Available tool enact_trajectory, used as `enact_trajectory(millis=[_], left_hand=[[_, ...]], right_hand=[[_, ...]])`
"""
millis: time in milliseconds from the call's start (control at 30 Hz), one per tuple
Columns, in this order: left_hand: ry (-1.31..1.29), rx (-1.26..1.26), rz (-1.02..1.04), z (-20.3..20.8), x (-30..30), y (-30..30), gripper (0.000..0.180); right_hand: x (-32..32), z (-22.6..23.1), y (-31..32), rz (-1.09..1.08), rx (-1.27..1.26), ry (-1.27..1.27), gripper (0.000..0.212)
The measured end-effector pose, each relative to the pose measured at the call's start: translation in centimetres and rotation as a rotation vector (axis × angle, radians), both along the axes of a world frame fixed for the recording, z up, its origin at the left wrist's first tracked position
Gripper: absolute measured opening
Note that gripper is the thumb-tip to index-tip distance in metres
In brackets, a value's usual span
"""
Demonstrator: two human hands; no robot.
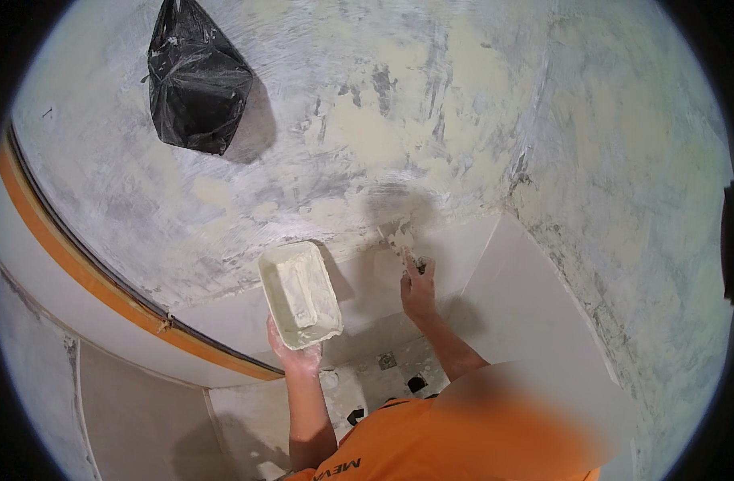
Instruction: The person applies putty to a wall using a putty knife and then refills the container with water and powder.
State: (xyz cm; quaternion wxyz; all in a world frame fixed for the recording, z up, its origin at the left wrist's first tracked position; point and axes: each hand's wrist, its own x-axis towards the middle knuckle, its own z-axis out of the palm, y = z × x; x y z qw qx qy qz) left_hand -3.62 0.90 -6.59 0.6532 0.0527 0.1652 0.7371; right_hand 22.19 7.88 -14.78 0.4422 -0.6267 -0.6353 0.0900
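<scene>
My left hand (291, 353) holds a rectangular mud pan (272, 293) from beneath its near end. Its inside and rim are coated with pale cream filler. Fingers closed, my right hand (418, 293) grips a small putty knife (400, 239) further right. The knife's blade is smeared with filler and sits at the wall (455, 120), close to where the patchy plaster meets a smooth light panel (359, 280). Its handle is mostly hidden in my fingers, and whether the blade touches the wall is hard to tell.
A black plastic bag (198, 92) covers something on the wall at upper left. An orange strip with a dark edge (86, 264) curves down the left side. The walls meet in a corner (507, 210) at right. Dark square openings (417, 383) show below, between my arms.
</scene>
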Motion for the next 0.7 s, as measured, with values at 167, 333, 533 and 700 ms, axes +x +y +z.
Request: enact_trajectory(millis=[167,333,533,700], left_hand=[[0.043,0.061,-0.063,0.3,1.0,0.0,0.046],[0.067,0.0,-0.103,1.4,2.3,0.6,0.05],[0.054,-0.009,-0.041,0.2,1.4,0.3,0.05],[0.419,-0.063,0.098,0.0,0.5,-0.5,0.053]], right_hand=[[-0.3,7.9,1.2,0.029,0.377,0.028,0.057],[-2.8,20.2,3.6,0.16,0.525,-0.001,0.057],[-2.8,15.2,6.0,0.041,0.417,-0.216,0.061],[1.9,0.0,1.8,-0.027,0.255,-0.147,0.048]])
